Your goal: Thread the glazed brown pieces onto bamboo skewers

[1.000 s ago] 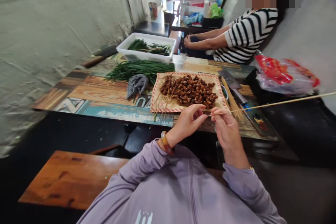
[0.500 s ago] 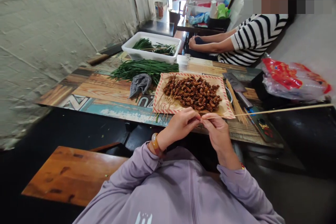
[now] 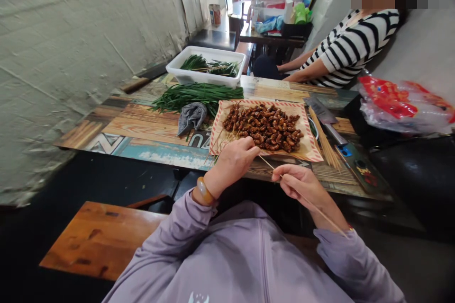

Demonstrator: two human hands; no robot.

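My right hand pinches a thin bamboo skewer in front of the table's near edge. One end of the skewer points up at my left fingertips; the other runs back along my right wrist. My left hand is bent over the front edge of the paper-lined tray, fingers closed; what they hold, if anything, is hidden. Glossy dark brown food pieces are heaped on the paper. Several loaded skewers lie at its left side, their sticks towards me, partly behind my left hand.
A grey cloth and long green chives lie left of the tray, before a white tub. Bare skewers and a cleaver are on the right. Someone in a striped shirt sits beyond.
My hands have moved apart, the left up over the tray edge, the right lower and outward. The skewer has swung from pointing right to slanting down along my right forearm.
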